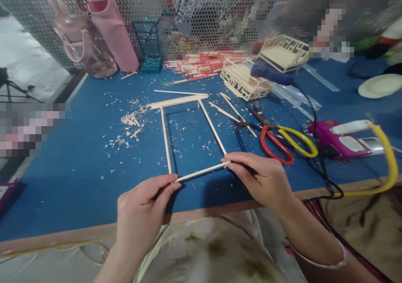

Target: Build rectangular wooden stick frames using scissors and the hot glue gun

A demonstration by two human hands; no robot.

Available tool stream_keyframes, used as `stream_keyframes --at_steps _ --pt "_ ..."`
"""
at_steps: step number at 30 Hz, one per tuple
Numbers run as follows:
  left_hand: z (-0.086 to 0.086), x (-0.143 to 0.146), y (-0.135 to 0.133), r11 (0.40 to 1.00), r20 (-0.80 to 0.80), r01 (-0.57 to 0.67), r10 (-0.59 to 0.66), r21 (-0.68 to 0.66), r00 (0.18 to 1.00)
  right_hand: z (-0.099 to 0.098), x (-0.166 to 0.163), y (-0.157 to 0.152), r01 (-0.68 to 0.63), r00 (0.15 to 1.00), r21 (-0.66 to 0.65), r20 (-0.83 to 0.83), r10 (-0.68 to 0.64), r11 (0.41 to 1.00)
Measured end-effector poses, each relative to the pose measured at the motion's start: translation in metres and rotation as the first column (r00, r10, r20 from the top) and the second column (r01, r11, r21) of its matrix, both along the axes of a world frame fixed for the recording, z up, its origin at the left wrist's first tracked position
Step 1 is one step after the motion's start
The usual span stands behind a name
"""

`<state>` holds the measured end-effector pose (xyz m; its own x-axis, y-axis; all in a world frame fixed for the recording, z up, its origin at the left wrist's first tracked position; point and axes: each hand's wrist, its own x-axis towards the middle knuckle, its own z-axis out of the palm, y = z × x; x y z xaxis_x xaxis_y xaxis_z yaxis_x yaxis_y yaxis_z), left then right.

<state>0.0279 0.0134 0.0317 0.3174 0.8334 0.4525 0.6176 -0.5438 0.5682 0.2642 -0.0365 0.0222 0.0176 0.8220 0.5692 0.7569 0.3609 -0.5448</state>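
both hands on a stick frame, blue table

nearest first: the left hand [143, 205] pinches the near left corner of the stick frame [188, 136] between thumb and fingertips, fingers closed on the wood. the right hand [260, 178] pinches the near right corner the same way, thumb and forefinger shut on the joint where the near cross stick meets the right side stick. a bangle [326, 260] sits on the right wrist.

the frame is a thin wooden rectangle, held at its near edge, its far end lying on or just over the blue table [78, 178]; which, cannot tell. extra sticks are bundled along its far edge.

left of the frame: wood chips [132, 121] scattered on the table. right of the frame: scissors [279, 138] with red and yellow handles, touching loose sticks, and beyond them a purple tool [336, 140] with a black cord.

farther off, past the frame's far edge: a pile of red-and-pale sticks [204, 63], two finished lattice boxes [245, 79], a small teal rack [149, 46], a pink bottle [108, 25] and a mesh screen [204, 6] behind all.
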Motion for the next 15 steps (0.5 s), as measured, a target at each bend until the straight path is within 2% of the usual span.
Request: stream_keyframes --at_steps 10,15 --pt "-0.0018 0.0019 -0.0022 0.999 0.008 -0.031 0.031 -0.014 0.999 -0.0012 0.0006 -0.0005 -0.024 1.000 0.009 -0.004 0.024 1.000" --pt "-0.0015 0.0030 -0.0034 0.998 0.036 -0.037 0.039 -0.059 0.999 0.0004 -0.0030 -0.0031 0.018 1.000 0.004 0.014 -0.018 1.000"
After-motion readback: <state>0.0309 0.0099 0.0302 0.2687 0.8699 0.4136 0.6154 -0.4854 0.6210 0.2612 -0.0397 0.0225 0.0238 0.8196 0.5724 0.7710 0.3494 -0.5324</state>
